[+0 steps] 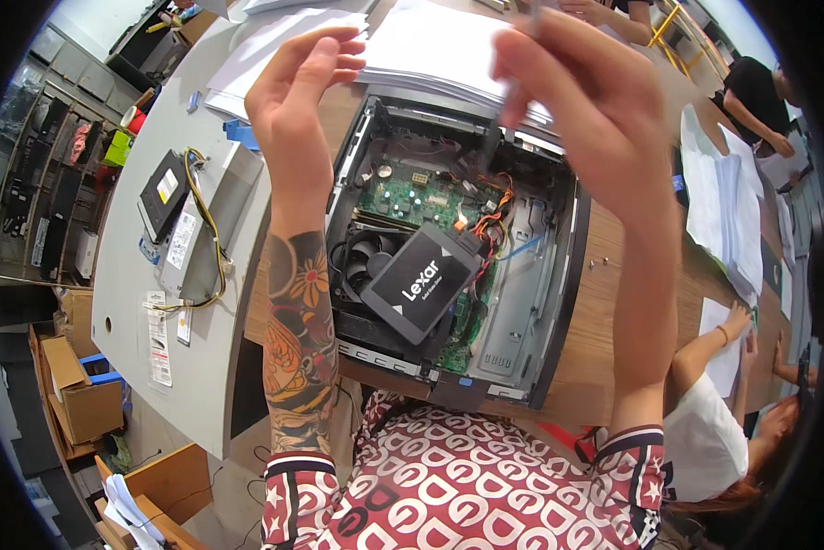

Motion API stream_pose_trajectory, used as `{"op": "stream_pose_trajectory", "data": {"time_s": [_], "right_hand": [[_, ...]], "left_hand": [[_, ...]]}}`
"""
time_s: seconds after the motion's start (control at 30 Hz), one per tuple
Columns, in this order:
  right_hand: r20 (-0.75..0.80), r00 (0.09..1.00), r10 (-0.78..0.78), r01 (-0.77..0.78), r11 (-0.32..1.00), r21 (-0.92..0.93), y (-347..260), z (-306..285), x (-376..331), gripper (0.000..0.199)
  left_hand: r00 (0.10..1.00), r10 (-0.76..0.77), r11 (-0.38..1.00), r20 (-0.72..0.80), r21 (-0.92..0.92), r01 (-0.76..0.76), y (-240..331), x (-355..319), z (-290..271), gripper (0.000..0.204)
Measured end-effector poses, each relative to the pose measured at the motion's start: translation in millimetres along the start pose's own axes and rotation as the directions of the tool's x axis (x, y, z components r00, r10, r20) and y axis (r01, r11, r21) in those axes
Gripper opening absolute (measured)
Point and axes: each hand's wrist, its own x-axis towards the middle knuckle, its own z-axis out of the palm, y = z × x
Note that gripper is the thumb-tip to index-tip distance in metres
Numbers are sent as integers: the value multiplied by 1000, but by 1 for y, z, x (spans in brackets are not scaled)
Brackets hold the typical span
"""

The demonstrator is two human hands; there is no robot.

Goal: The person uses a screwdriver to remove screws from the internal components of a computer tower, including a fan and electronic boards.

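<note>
An open desktop computer case (572,275) lies in front of me. Inside it are a green circuit board (403,197), a black fan (371,257) and bundled orange, red and black cables (496,225). A black solid state drive (423,282) rests aslant over the fan and board, cables at its upper right end. My right hand (586,101), blurred, is raised above the case's far right corner, closed around a thin dark screwdriver (492,147) pointing down into the case. My left hand (293,110) is lifted over the far left corner, fingers loosely bent and apart, holding nothing.
Paper stacks (430,46) lie just beyond the case. On the grey table at left are a metal power supply (197,238), a black drive (163,194) and a packaged strip (159,344). Small screws (597,263) sit right of the case. Other people (714,412) work at right.
</note>
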Motion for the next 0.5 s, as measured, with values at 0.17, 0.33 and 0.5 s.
{"op": "stream_pose_trajectory", "data": {"time_s": [0.17, 0.33, 0.5], "right_hand": [[-9, 968, 252, -251, 967, 27, -37, -19, -66, 23], [91, 980, 174, -167, 983, -77, -34, -20, -104, 6], [172, 961, 217, -218, 976, -12, -27, -3, -127, 7]], "left_hand": [[985, 21, 999, 173, -46, -13, 10, -2, 24, 19], [932, 36, 998, 362, 28, -50, 61, -27, 37, 28], [726, 23, 998, 688, 24, -54, 71, -65, 53, 36]]}}
